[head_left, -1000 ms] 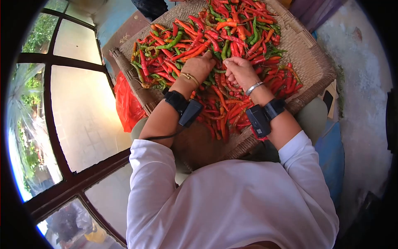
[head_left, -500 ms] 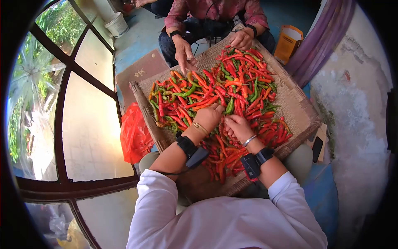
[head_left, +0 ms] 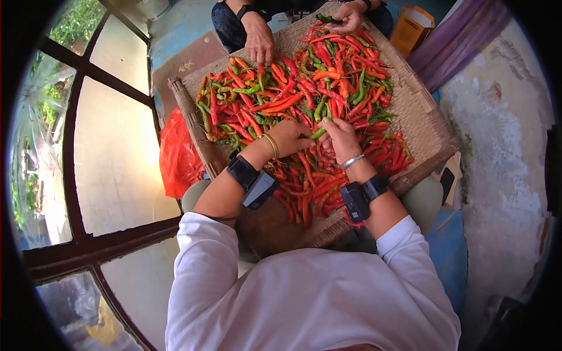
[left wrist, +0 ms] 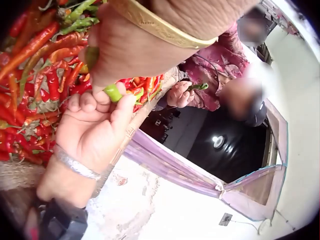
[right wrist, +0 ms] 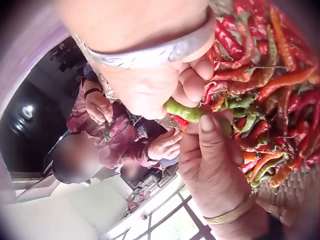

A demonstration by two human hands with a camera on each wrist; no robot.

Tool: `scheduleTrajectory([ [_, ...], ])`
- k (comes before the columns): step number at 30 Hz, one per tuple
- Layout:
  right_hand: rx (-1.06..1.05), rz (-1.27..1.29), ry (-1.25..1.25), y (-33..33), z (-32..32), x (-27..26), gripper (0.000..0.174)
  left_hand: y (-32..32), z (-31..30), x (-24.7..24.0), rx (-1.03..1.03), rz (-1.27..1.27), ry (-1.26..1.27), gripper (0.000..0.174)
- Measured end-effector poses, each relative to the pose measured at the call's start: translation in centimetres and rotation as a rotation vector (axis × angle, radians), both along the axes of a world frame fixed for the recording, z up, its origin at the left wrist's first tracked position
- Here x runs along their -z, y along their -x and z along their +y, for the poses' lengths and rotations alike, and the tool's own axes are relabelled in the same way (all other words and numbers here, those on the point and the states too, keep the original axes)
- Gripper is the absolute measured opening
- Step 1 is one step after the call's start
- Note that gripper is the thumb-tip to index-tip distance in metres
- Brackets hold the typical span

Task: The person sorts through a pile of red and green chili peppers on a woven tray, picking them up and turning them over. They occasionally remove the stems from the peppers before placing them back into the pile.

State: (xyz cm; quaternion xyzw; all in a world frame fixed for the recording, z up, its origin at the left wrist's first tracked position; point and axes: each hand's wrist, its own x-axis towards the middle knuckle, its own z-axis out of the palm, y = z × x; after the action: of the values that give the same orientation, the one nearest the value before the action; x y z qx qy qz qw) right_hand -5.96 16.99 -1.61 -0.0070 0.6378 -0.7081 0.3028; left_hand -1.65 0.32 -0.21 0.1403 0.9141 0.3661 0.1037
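Over the near half of the woven tray (head_left: 426, 120), left hand (head_left: 288, 137) and right hand (head_left: 341, 139) both pinch one green chili (head_left: 318, 134), a grip probably best kept near the stem.

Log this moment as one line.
left hand: pinches green chili | right hand: pinches it too | below: woven tray of chilies

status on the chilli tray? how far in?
Early, by the look. Done: perhaps the mostly red bunch at the woven tray's near edge. In hand: left hand and right hand pinch one green chilli together. Left: the big mixed red-and-green pile beyond.
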Motion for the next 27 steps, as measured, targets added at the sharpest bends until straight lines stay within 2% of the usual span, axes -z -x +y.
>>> scheduleTrajectory([
  [2,-0.031,-0.002,0.005,0.1,0.0,0.4,0.027,0.0,-0.8,-0.7,-0.002,-0.116,-0.031,0.021],
  [4,0.018,-0.062,0.002,0.1,-0.1,0.2,0.029,0.2,-2.0,-1.4,-0.017,-0.479,-0.004,0.022],
  [6,0.021,-0.083,0.008,0.2,0.1,0.4,0.029,0.6,-2.8,-2.7,-0.071,-0.394,0.083,0.030],
  [8,0.032,-0.103,0.032,0.3,0.1,-0.1,0.029,1.6,-3.6,-2.6,-0.199,-0.119,0.069,0.031],
  [10,0.000,-0.107,0.025,0.3,0.2,0.1,0.033,2.1,-3.1,-2.5,-0.430,0.122,-0.627,0.033],
  [11,-0.006,-0.099,0.019,0.3,0.2,0.2,0.033,2.3,-3.3,-2.2,-0.432,0.116,-0.628,0.033],
  [13,-0.016,-0.072,0.013,0.4,0.2,0.3,0.033,2.9,-4.1,-1.8,-0.488,0.367,-0.524,0.030],
  [14,-0.021,-0.074,0.010,0.4,0.2,0.3,0.033,2.8,-4.7,-1.6,-0.494,0.367,-0.525,0.030],
  [16,0.020,-0.071,0.024,0.3,0.0,0.3,0.027,2.1,-6.1,-1.5,-0.379,0.300,0.363,0.035],
  [17,0.011,-0.072,0.026,0.3,0.0,0.2,0.027,1.8,-6.2,-1.4,-0.438,0.269,0.581,0.031],
  [18,0.009,-0.071,0.016,0.2,-0.1,0.1,0.026,1.7,-6.7,-1.0,-0.446,0.268,0.585,0.031],
  [20,0.002,-0.070,0.008,0.1,-0.1,0.0,0.024,1.9,-8.3,0.4,-0.578,0.458,0.793,0.026],
  [22,-0.003,-0.065,-0.015,0.1,0.0,0.2,0.022,1.8,-9.2,0.4,-0.641,0.520,0.783,0.025],
  [25,-0.005,-0.062,-0.025,0.2,0.1,0.3,0.020,1.9,-9.9,0.8,-0.601,0.180,0.890,0.026],
  [27,-0.006,-0.065,-0.032,0.2,0.1,0.4,0.020,2.1,-10.1,1.6,-0.583,0.203,0.905,0.024],
])
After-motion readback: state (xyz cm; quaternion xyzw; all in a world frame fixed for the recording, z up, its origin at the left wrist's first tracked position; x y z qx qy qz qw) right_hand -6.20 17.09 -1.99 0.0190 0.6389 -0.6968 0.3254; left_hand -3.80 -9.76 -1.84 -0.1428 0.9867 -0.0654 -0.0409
